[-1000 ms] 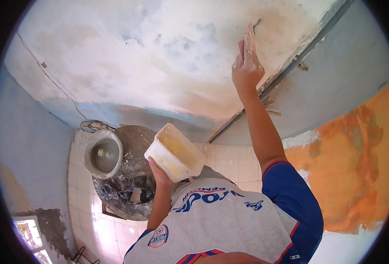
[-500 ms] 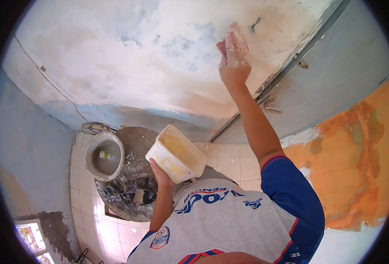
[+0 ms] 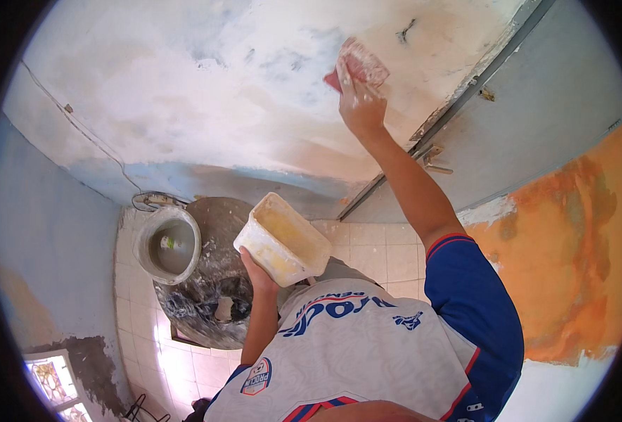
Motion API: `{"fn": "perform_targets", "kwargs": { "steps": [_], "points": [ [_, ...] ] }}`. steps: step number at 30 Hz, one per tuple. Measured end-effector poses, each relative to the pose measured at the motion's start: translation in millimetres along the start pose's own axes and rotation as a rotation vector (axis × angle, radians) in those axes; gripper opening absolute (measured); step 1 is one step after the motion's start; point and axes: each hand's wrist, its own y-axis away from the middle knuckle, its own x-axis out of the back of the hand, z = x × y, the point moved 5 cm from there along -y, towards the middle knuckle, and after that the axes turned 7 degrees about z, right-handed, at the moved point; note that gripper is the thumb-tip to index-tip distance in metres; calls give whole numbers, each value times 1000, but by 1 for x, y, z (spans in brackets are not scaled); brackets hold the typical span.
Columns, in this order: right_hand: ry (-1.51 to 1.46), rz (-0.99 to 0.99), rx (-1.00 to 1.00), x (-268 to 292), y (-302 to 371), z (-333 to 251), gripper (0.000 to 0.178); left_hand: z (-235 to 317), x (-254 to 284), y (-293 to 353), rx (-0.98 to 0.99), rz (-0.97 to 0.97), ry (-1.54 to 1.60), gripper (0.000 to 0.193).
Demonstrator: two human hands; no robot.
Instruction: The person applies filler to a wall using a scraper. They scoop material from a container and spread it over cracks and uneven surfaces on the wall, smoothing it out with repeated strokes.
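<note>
My left hand (image 3: 257, 269) grips the near side of a white rectangular plastic tub (image 3: 274, 250), thumb on its outer wall. The tub is tilted, and yellowish-white smears coat its inside. Up at the wall (image 3: 184, 105), my right hand (image 3: 362, 105) is closed on a flat reddish spreader (image 3: 363, 65) smeared with white. Its broad face lies close to the patchy white surface; whether it touches I cannot tell. Blue-grey patches show on the wall left of the spreader.
Below on the left, a grey bucket (image 3: 138, 246) stands on a round, stained table (image 3: 216, 218) with crumpled dark plastic (image 3: 198, 304). A grey door (image 3: 529, 105) with a handle (image 3: 437, 163) is at right. A cable (image 3: 93, 133) hangs down the wall.
My right hand has shifted left along the wall, and the spreader has turned so more of its broad face shows. The tub in my left hand has hardly moved.
</note>
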Motion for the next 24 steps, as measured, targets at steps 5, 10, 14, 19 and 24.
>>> {"fn": "perform_targets", "kwargs": {
  "steps": [5, 10, 14, 19, 24],
  "points": [
    [-80, 209, -186, 36, -19, 8, 56, 4, -6, -2, -46, -41, -4, 76],
    [80, -60, -214, 9, -6, 13, 52, -2, 3, -12, 27, 11, 3, 74],
    [-251, 2, -90, 43, 14, -19, 51, 3, -11, -9, -22, -10, -18, 76],
    [-567, -393, -721, 108, 23, -6, 45, -3, -8, -9, -44, -58, 77, 77],
    [-1530, -214, -1460, 141, 43, 2, 45, 15, -38, -8, -133, 17, 13, 77]
  ]
}}
